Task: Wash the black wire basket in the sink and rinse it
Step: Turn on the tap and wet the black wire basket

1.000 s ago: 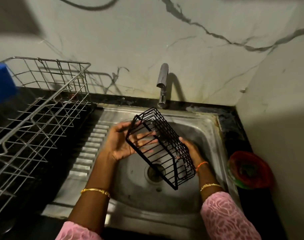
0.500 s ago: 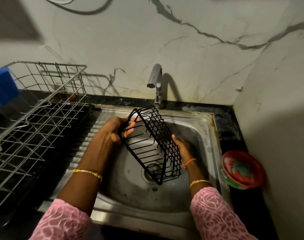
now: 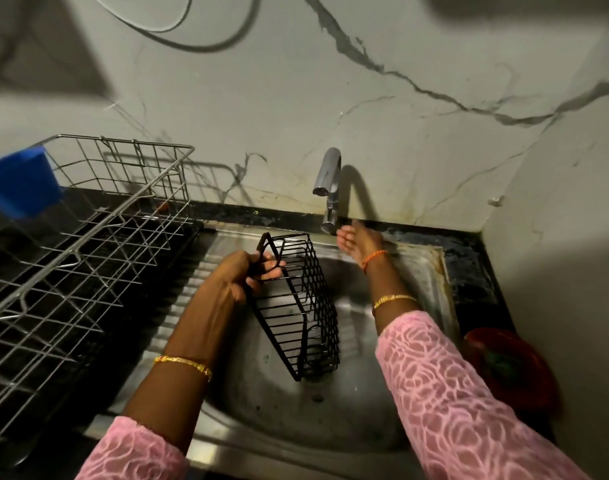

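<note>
Your right hand [image 3: 351,242] has left the black wire basket [image 3: 297,306] for the curved steel tap [image 3: 329,188], fingers loosely spread, so only your left hand [image 3: 240,277], fingers curled round its top rim, hangs it tilted over the steel sink [image 3: 382,427], where it could swing or slip.

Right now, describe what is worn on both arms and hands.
Both arms wear pink sleeves with a paler swirled lace pattern, pushed up the forearms. The left hand is bare, with a gold bangle on that arm. The right hand is bare too, with an orange thread at the wrist and a gold bangle lower down.
</note>
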